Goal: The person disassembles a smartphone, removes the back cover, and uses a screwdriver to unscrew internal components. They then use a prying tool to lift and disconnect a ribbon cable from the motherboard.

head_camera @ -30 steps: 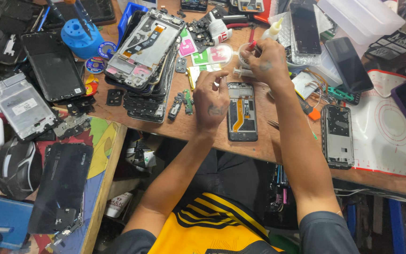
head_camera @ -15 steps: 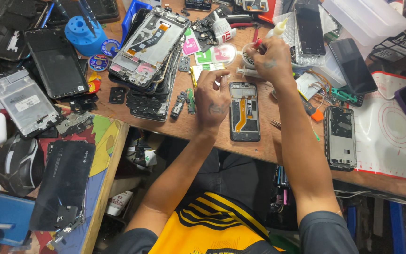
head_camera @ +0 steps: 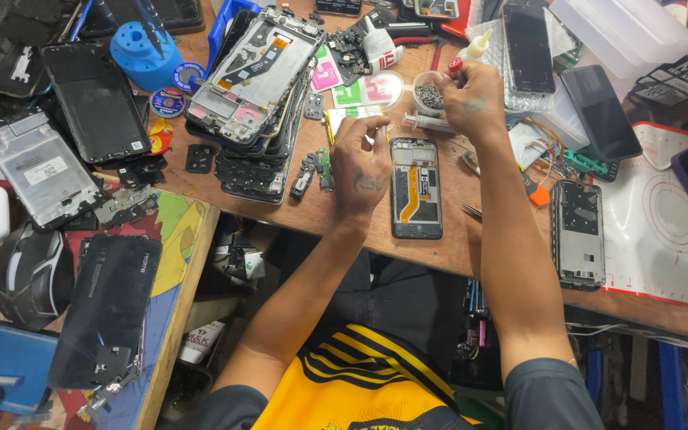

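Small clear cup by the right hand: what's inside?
The clear cup holds a heap of tiny dark metal bits, likely screws. The right hand, gripping a red-tipped tool, covers the cup's right rim, so that side's contents are hidden.

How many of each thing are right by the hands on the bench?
Opened phones lying flat: 2, one by the left hand, one further right.
Little screw dishes: 1 by the right hand.
Glue bottles: 1.
Blue round holders: 1.
Total: 5.
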